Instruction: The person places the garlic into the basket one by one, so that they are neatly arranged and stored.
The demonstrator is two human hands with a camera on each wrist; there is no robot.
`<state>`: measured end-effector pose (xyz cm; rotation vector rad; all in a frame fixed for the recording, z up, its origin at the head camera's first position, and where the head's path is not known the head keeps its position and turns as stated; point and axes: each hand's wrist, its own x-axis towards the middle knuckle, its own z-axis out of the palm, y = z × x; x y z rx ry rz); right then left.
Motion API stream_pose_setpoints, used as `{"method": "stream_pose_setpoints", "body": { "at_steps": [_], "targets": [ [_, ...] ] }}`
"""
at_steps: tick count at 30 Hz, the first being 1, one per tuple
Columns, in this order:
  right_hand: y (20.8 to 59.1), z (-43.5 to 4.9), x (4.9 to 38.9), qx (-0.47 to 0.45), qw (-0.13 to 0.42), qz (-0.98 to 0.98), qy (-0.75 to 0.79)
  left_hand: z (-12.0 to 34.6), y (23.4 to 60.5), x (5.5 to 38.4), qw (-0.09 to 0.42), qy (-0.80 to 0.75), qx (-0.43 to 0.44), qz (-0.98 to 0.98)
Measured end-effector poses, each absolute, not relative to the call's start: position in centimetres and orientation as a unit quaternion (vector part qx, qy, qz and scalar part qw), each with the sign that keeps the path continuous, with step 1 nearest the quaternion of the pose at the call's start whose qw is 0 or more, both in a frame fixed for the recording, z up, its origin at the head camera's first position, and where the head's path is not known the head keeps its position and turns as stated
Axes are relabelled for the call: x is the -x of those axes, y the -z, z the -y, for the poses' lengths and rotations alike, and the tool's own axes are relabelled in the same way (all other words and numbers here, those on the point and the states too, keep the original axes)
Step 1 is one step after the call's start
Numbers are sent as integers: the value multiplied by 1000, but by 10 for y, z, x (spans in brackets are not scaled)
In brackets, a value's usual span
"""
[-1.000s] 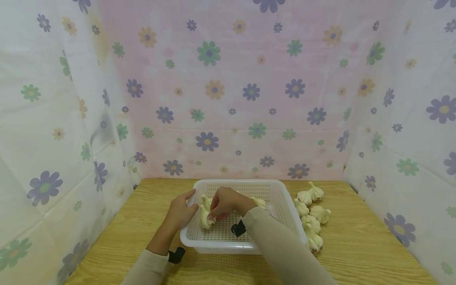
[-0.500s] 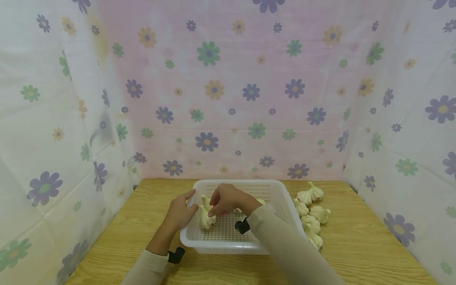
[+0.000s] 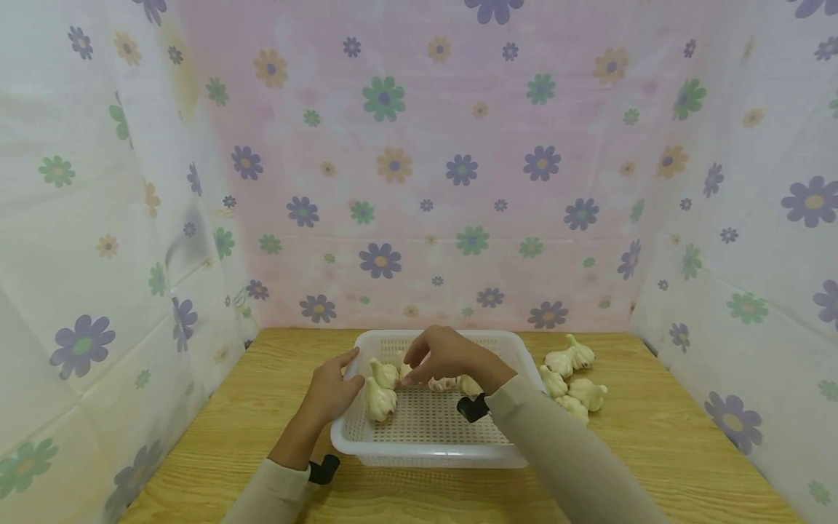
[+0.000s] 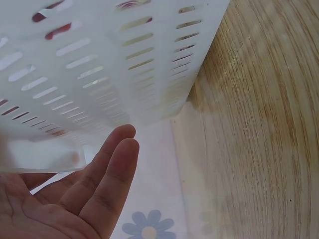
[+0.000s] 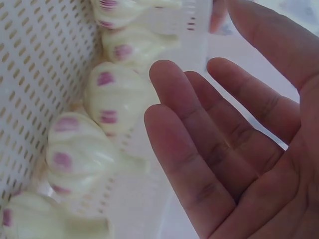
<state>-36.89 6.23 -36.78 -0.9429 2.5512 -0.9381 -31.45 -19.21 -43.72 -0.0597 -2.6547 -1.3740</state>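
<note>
A white plastic basket (image 3: 419, 451) stands on the table, and several whole garlic bulbs lie inside along its left and far sides. My left hand (image 3: 330, 389) holds the basket's left rim, thumb over the edge and the other fingers along the outer wall. Above the bulbs my right hand (image 3: 448, 356) hovers with its fingers apart. In the right wrist view its loosely bent fingers (image 5: 172, 144) hold nothing, beside a row of bulbs with purple marks. The nearest garlic bulb (image 3: 381, 400) lies at the basket's left, and another bulb (image 3: 385, 373) rests behind it.
Right of the basket, several more garlic bulbs (image 3: 588, 394) lie in a cluster on the wooden table (image 3: 655, 451), partly hidden by the right sleeve. Flower-patterned sheeting (image 3: 432, 218) closes the back and both sides. A black camera mount (image 3: 473, 407) sticks out at the right wrist.
My right hand has left the nearest bulb, which its fingertips touched before, and has moved right and farther back. The bulb stays in the basket's left part. My left hand has not moved.
</note>
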Motion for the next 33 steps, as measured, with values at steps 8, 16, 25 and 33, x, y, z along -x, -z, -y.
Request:
{"method": "stream_pose_setpoints", "body": {
  "at_steps": [8, 16, 25, 33],
  "targets": [
    [357, -97, 364, 329, 106, -875, 339, 191, 435, 313, 72, 458, 22, 886],
    [358, -137, 359, 344, 51, -874, 340, 190, 435, 313, 73, 461, 18, 884],
    [358, -188, 346, 301, 31, -873, 383, 190, 434, 310, 78, 459, 23, 885],
    [364, -233, 337, 263, -29, -872, 413, 189, 434, 310, 75, 463, 22, 883]
  ]
}}
